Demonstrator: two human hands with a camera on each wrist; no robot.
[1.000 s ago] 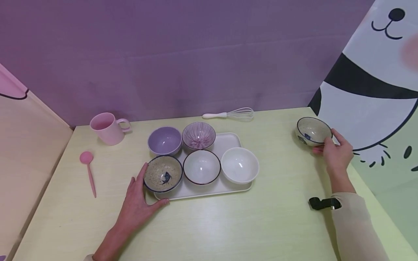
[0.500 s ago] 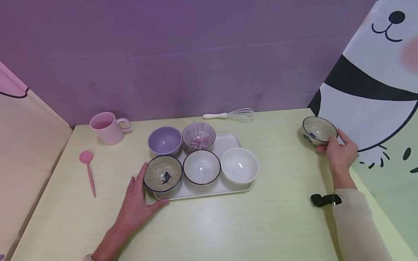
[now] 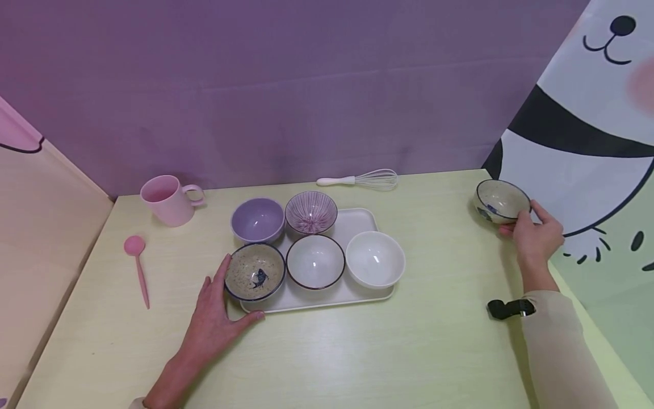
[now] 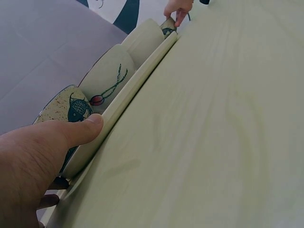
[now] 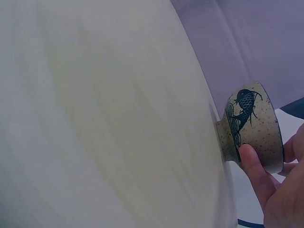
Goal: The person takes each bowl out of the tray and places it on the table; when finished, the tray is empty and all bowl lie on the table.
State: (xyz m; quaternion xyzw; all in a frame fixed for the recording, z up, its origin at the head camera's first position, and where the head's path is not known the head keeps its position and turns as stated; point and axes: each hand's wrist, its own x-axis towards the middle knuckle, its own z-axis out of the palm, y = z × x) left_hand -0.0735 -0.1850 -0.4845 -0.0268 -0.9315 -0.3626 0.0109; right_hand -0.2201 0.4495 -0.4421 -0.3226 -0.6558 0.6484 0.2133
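Note:
At the right edge of the table, my right hand (image 3: 537,238) grips a small speckled bowl (image 3: 503,201) with a dark rim. The right wrist view shows the fish drawn on the bowl's side (image 5: 249,121), the thumb against its lower wall and its foot at the table surface. My left hand (image 3: 214,311) rests with thumb and fingers spread around the near-left corner of a white tray (image 3: 357,218), beside another speckled fish bowl (image 3: 255,272). In the left wrist view the thumb lies along the tray's long side, in front of that bowl.
The tray also bears a purple bowl (image 3: 258,220), a striped bowl (image 3: 311,213), a dark-rimmed white bowl (image 3: 315,262) and a plain white bowl (image 3: 375,259). A whisk (image 3: 357,180) lies behind. At left are a pink mug (image 3: 168,200) and a pink spoon (image 3: 135,246).
My right hand has moved the speckled bowl a little to the right and slightly back, slowing over the last half second. My left hand and the tray have stayed in place.

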